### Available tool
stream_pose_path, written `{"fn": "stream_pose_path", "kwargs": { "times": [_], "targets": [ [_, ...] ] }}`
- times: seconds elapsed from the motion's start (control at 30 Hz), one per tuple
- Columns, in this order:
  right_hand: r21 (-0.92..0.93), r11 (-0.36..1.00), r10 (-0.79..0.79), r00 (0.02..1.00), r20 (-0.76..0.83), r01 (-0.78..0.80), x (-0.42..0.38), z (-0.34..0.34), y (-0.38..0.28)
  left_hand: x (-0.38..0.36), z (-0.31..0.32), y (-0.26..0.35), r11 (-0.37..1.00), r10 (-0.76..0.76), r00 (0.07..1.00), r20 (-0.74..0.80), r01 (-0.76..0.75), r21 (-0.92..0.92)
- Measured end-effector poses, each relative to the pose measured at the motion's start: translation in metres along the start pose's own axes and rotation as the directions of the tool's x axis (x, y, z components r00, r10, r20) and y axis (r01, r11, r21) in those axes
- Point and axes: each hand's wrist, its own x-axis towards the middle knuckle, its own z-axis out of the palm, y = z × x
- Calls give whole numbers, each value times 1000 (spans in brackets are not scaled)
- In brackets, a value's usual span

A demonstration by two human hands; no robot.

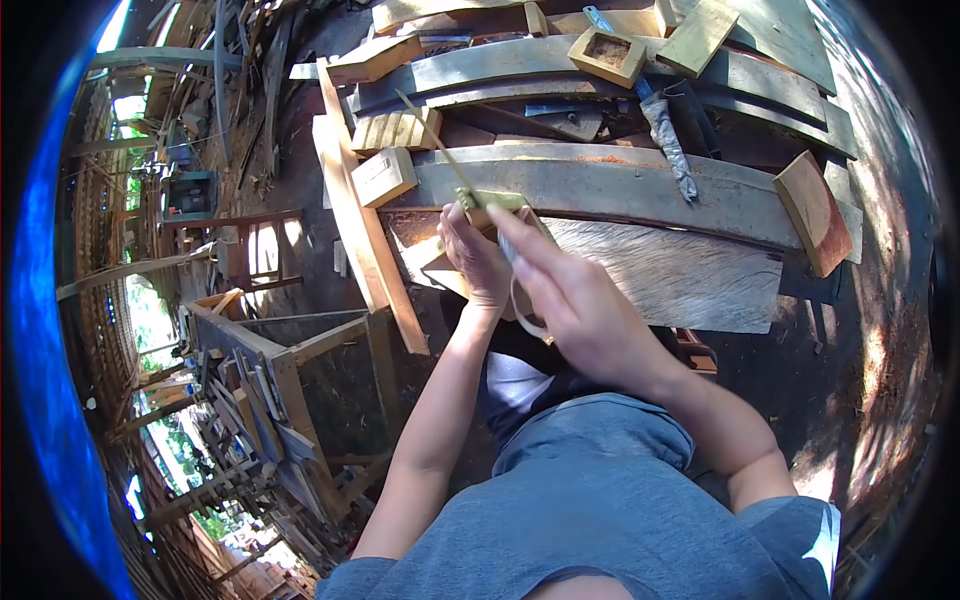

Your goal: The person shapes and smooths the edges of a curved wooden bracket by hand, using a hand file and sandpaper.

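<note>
My right hand [585, 305] is closed around the handle of what looks like a handsaw [432, 138]. Its thin blade is seen nearly edge-on and points away to the upper left, and a pale curved part of the handle hangs below my fingers. My left hand [468, 250] grips a small wooden block [498, 202] at the near edge of the bench, close beside the blade. My right hand partly covers this block. Just beyond lie a small pale block [384, 177] and a grooved wooden block [398, 130].
The bench is made of thick grey planks [600, 180] with gaps. On it are a hollowed block [608, 55], a flat block [698, 38], a tool with a wrapped handle [667, 145] and a reddish block [815, 212]. A long timber [365, 240] crosses the left end; a wooden frame [325, 335] stands left.
</note>
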Motion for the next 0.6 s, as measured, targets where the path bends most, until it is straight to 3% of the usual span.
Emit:
{"fn": "stream_pose_path", "kwargs": {
  "times": [0.03,0.1,0.13,0.17,0.23,0.3,0.33,0.37,0.5,0.57,0.6],
  "targets": [
    [-2,1000,7,1000,-1,-7,-4,4,1,-4,-4,3,991,18,997,70,-27,129],
    [37,983,-177,981,-78,181,-11,10,5,-6,-1,5,995,7,1000,21,-9,95],
    [5,1000,-28,999,-28,29,-4,3,0,-3,0,7,998,7,999,-44,-4,60],
    [60,997,-54,997,-59,57,13,7,23,2,-2,6,998,41,993,-114,-45,-37],
    [54,992,-113,990,-88,118,30,8,25,8,-9,9,999,23,998,-52,-25,-36],
    [41,999,-23,1000,-16,23,3,4,1,-5,1,-2,997,18,1000,19,-19,80],
    [64,990,-122,991,-51,125,-4,10,7,-1,-4,8,987,57,998,17,-59,151],
    [65,992,-105,993,-46,108,-6,9,8,-3,-6,10,986,6,999,40,-13,169],
    [158,984,-84,996,14,81,14,9,8,12,-4,2,994,85,996,2,-85,69],
    [39,975,-216,974,-71,219,17,13,14,11,-7,3,994,114,993,-9,-114,1],
    [115,991,-74,997,10,73,7,2,2,8,-6,8,999,39,999,-22,-40,-21]
  ]
}}
